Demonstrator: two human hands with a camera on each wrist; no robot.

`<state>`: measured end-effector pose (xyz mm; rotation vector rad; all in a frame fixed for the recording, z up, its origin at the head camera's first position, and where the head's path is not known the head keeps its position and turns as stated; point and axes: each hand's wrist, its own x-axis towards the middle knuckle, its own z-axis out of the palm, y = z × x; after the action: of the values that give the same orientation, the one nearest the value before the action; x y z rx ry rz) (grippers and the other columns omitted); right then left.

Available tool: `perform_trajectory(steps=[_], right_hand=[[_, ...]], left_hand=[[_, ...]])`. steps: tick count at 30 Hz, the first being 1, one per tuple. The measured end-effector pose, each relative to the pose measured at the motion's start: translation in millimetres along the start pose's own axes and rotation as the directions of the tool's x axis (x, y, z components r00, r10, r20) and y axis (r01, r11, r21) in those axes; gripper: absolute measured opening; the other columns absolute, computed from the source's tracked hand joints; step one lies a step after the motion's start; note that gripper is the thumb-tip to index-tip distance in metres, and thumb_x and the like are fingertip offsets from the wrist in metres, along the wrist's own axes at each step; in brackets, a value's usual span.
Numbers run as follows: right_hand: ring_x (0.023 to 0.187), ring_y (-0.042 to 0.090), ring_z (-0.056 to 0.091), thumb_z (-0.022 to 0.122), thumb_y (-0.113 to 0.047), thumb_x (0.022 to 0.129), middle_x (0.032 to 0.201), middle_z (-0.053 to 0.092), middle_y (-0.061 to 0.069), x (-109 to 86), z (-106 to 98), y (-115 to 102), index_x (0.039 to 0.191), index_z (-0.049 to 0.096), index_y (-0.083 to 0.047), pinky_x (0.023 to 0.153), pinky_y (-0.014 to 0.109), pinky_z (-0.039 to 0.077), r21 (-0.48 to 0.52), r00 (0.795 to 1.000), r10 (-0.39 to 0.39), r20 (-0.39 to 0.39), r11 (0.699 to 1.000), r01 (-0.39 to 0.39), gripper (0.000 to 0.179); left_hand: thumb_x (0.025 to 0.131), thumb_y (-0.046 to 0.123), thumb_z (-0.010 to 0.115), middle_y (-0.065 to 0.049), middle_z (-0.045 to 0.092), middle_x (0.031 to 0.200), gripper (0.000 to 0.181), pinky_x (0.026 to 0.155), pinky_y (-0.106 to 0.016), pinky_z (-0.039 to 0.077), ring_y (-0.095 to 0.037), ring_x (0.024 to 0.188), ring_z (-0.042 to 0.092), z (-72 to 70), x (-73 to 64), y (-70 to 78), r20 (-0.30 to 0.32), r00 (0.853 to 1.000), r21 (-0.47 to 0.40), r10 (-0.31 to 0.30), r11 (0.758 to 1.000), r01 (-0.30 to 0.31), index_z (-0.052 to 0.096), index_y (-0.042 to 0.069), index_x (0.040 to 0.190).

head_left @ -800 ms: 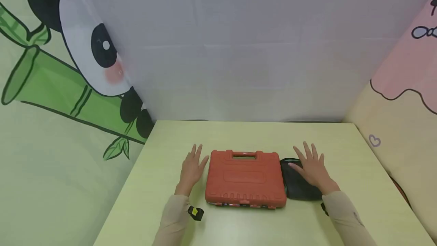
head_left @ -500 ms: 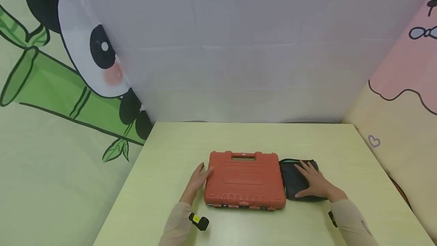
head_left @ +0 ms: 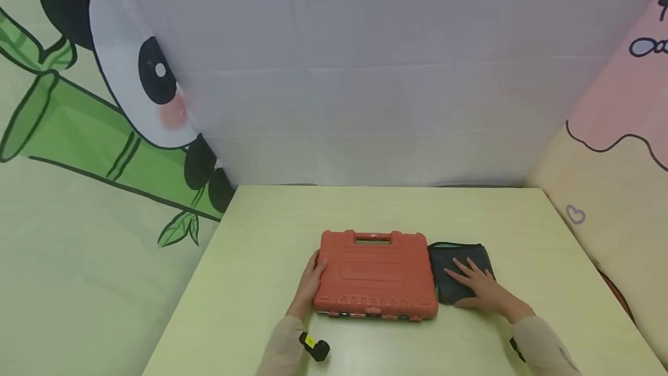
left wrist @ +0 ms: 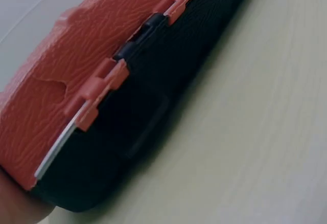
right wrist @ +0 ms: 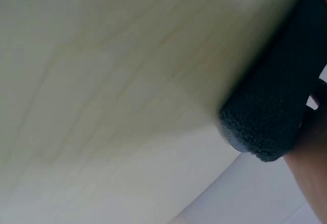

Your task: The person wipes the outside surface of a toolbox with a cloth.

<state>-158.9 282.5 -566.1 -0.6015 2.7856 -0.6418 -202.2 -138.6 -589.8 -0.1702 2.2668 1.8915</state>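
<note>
A red plastic carrying case [head_left: 373,274], with a moulded handle at its far edge, lies flat on the table. My left hand [head_left: 309,283] rests against its left side, thumb near the top edge. In the left wrist view, the case's red lid [left wrist: 66,75] meets a dark lower half, with red and black latches [left wrist: 102,88] along the seam, and a bit of my hand shows at the corner. Right beside the case lies a dark zippered pouch [head_left: 453,263]. My right hand [head_left: 485,292] rests on its right part with spread fingers. The right wrist view shows the pouch's fuzzy dark edge [right wrist: 265,106].
The pale wooden table [head_left: 282,213] runs back to a plain light cloth wall [head_left: 334,103]. Printed cloths hang at both sides, a panda [head_left: 122,74] on the left. A small black wrist device [head_left: 315,347] sits at the left sleeve.
My left hand has come in from beside the case to touch its left side. My right hand has come down and nearer, now lying on the pouch. Case and pouch stay in place.
</note>
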Motion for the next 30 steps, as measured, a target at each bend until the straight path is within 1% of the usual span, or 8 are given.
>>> perform_trajectory(steps=[6,10,12,15,18,24,27,30], right_hand=[[0.130,0.051,0.026,0.057,-0.025,0.089,0.142,0.040,0.018,-2.4,-2.6,5.6,0.132,0.051,-0.020,0.094,0.073,0.022,-0.002,0.997,-0.071,-0.039,0.997,0.071,0.044],[0.113,0.036,0.054,0.054,-0.012,0.091,0.126,0.058,0.012,3.3,-11.1,5.3,0.126,0.056,-0.014,0.091,0.051,0.045,0.023,0.982,-0.082,-0.167,0.996,0.087,0.035],[0.105,0.031,0.059,0.052,-0.009,0.092,0.121,0.061,0.011,7.7,-19.4,3.2,0.124,0.057,-0.012,0.085,0.043,0.049,0.038,0.972,-0.062,-0.225,0.997,0.072,0.033],[0.097,0.031,0.062,0.051,-0.009,0.093,0.115,0.063,0.013,17.1,-36.8,-1.4,0.123,0.056,-0.008,0.081,0.044,0.050,0.051,0.964,-0.033,-0.263,0.998,0.048,0.030],[0.102,0.037,0.060,0.051,-0.009,0.093,0.114,0.063,0.018,29.1,-57.7,-5.3,0.121,0.056,-0.004,0.083,0.050,0.048,0.038,0.962,-0.032,-0.269,0.998,0.044,0.029],[0.099,0.041,0.060,0.050,-0.008,0.093,0.110,0.062,0.024,55.2,-106.3,-9.5,0.118,0.055,0.002,0.082,0.053,0.047,-0.062,0.960,-0.052,-0.276,0.997,0.036,0.028],[0.098,0.044,0.059,0.049,-0.007,0.094,0.114,0.059,0.028,64.7,-127.6,-16.4,0.122,0.051,0.004,0.081,0.055,0.047,-0.110,0.945,-0.045,-0.325,0.994,0.009,0.031],[0.101,0.045,0.057,0.049,-0.008,0.094,0.119,0.057,0.028,69.1,-134.8,-31.0,0.127,0.048,0.001,0.082,0.056,0.046,-0.135,0.919,-0.047,-0.392,0.991,-0.006,0.034]], left_hand=[[0.098,0.040,0.038,-0.018,0.015,0.153,0.065,0.112,-0.056,0.011,-0.038,0.141,0.008,4.8,-3.6,-3.8,-0.008,1.000,-0.036,-0.007,0.999,0.007,0.014,0.007,0.148],[0.098,0.041,0.036,-0.016,0.012,0.154,0.065,0.113,-0.055,0.009,-0.036,0.142,0.006,5.8,-5.6,-4.0,-0.007,1.000,-0.052,-0.029,0.998,0.028,0.013,0.007,0.148],[0.098,0.042,0.036,-0.016,0.012,0.154,0.065,0.113,-0.055,0.008,-0.036,0.142,0.006,6.7,-6.1,-3.9,-0.005,0.999,-0.052,-0.036,0.998,0.036,0.012,0.007,0.148],[0.098,0.042,0.036,-0.017,0.012,0.154,0.065,0.112,-0.056,0.009,-0.037,0.141,0.006,8.8,-5.6,-3.0,-0.009,0.999,-0.047,-0.039,0.998,0.039,0.013,0.007,0.148],[0.098,0.041,0.036,-0.016,0.013,0.154,0.064,0.112,-0.056,0.009,-0.037,0.141,0.006,11.0,-4.4,-0.1,-0.013,0.999,-0.052,-0.036,0.998,0.036,0.012,0.008,0.148],[0.099,0.040,0.035,-0.016,0.013,0.154,0.063,0.112,-0.056,0.009,-0.036,0.141,0.006,14.8,2.3,6.3,-0.015,1.000,-0.081,-0.023,0.997,0.021,0.012,0.009,0.149],[0.098,0.040,0.036,-0.015,0.013,0.154,0.064,0.113,-0.055,0.009,-0.036,0.142,0.006,16.4,5.6,6.7,-0.020,1.000,-0.092,-0.024,0.996,0.022,0.012,0.009,0.148],[0.098,0.041,0.037,-0.015,0.013,0.154,0.065,0.113,-0.055,0.009,-0.035,0.142,0.006,17.9,8.5,4.3,-0.021,1.000,-0.100,-0.020,0.995,0.017,0.013,0.008,0.148]])
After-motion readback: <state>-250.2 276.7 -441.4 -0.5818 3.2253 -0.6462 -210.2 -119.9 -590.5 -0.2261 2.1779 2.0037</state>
